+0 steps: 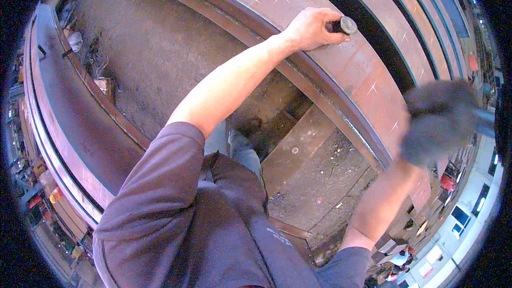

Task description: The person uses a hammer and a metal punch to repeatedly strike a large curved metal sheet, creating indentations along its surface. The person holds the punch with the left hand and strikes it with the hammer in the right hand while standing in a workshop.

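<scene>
My left hand point(314, 28), bare, pinches a short metal punch point(349, 25) by its sides, its round, pale head facing up. Fingers and thumb rest on or just over the flat top of a brown steel beam point(373, 82), which bears short white chalk marks. Off to the right, my right hand point(434, 128) wears a dark glove and is raised above the beam's near end. Motion smears it, so its fingers and anything in them do not show clearly. A bluish, bar-like shape point(484, 121) shows beside the glove; whether it is held I cannot tell.
More chalk-marked steel beams point(368, 0) lie parallel beyond, with dark gaps between. Another beam point(80, 112) runs along the left. Between them is a dirt floor point(160, 37) with a flat plate point(296, 152) near my feet. A person point(400, 258) is far off at lower right.
</scene>
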Available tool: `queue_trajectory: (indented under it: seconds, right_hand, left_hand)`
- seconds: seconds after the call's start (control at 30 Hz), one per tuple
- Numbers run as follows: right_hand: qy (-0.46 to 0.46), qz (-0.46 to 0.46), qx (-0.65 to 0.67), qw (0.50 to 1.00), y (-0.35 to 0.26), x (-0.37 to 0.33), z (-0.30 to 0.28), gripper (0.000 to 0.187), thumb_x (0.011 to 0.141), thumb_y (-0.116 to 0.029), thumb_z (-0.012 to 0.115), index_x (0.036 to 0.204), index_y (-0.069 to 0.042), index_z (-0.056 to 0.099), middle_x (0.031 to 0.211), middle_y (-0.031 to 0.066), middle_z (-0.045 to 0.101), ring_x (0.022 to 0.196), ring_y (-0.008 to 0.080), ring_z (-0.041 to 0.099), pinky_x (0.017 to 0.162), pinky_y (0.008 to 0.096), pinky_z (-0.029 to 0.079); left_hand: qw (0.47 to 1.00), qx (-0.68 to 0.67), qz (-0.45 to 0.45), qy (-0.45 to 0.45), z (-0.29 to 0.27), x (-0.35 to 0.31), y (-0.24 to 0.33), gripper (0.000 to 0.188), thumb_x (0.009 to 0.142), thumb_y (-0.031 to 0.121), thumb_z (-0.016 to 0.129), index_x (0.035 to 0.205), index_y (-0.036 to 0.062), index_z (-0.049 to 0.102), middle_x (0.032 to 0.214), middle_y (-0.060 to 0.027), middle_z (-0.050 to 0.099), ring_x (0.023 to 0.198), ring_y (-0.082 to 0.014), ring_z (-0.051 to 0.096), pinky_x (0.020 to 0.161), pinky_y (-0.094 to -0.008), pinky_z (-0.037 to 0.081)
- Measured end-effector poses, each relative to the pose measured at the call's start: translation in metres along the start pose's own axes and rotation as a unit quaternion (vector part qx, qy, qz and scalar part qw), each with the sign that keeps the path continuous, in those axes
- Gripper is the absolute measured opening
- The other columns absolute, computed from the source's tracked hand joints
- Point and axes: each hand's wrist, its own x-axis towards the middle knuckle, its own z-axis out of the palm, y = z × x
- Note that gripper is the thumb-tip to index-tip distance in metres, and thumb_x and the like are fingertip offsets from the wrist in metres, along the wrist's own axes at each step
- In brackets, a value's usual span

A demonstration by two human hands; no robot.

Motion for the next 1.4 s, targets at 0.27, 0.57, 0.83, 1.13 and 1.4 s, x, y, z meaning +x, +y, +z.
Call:
queue_trajectory:
  seconds: [0.27,0.57,0.83,1.13,1.4]
  right_hand:
    - [-0.088,0.297,-0.039,0.950,0.081,-0.071,0.011,0.023,0.095,-0.027,0.066,0.088,-0.007,0.058,0.060,-0.0003,0.050,0.044,0.0090,0.048,0.039,0.0282,0.037]
    - [0.053,0.310,0.031,0.949,0.182,-0.104,-0.064,0.023,0.095,-0.027,0.066,0.095,-0.006,0.057,0.062,-0.0006,0.048,0.043,0.0100,0.045,0.036,0.0303,0.041]
    - [-0.005,0.327,-0.069,0.943,0.176,-0.096,-0.058,0.028,0.093,-0.031,0.067,0.089,-0.005,0.058,0.066,0.0000,0.050,0.046,0.0113,0.047,0.037,0.0305,0.040]
    - [-0.046,0.350,-0.059,0.934,0.151,-0.089,-0.058,0.040,0.093,-0.040,0.068,0.083,-0.002,0.062,0.060,0.0043,0.056,0.045,0.0171,0.056,0.041,0.0356,0.043]
    - [-0.020,0.367,-0.027,0.929,0.144,-0.090,-0.052,0.036,0.094,-0.037,0.067,0.082,-0.004,0.060,0.060,0.0035,0.055,0.043,0.0170,0.054,0.040,0.0347,0.042]
  left_hand:
    - [0.990,-0.062,-0.126,-0.007,0.007,0.008,-0.003,0.043,0.081,0.045,0.083,0.105,0.0102,0.076,0.086,-0.0131,0.074,0.080,-0.0241,0.073,0.075,-0.0386,0.057]
    - [0.983,-0.040,-0.152,0.097,0.008,0.007,0.003,0.042,0.084,0.040,0.083,0.104,0.0047,0.074,0.092,-0.0120,0.077,0.087,-0.0217,0.075,0.080,-0.0365,0.058]
    - [0.983,-0.095,-0.138,0.082,0.015,0.005,0.008,0.034,0.093,0.025,0.077,0.114,-0.0010,0.070,0.096,-0.0063,0.074,0.088,-0.0124,0.068,0.080,-0.0303,0.055]
    - [0.963,-0.211,-0.147,-0.081,0.076,-0.004,0.073,0.034,0.094,0.025,0.076,0.112,-0.0019,0.067,0.096,-0.0080,0.075,0.086,-0.0120,0.069,0.076,-0.0301,0.055]
    - [0.984,-0.036,-0.114,-0.135,0.116,0.007,0.089,0.043,0.088,0.038,0.079,0.103,-0.0018,0.069,0.089,-0.0187,0.074,0.083,-0.0276,0.073,0.075,-0.0392,0.055]
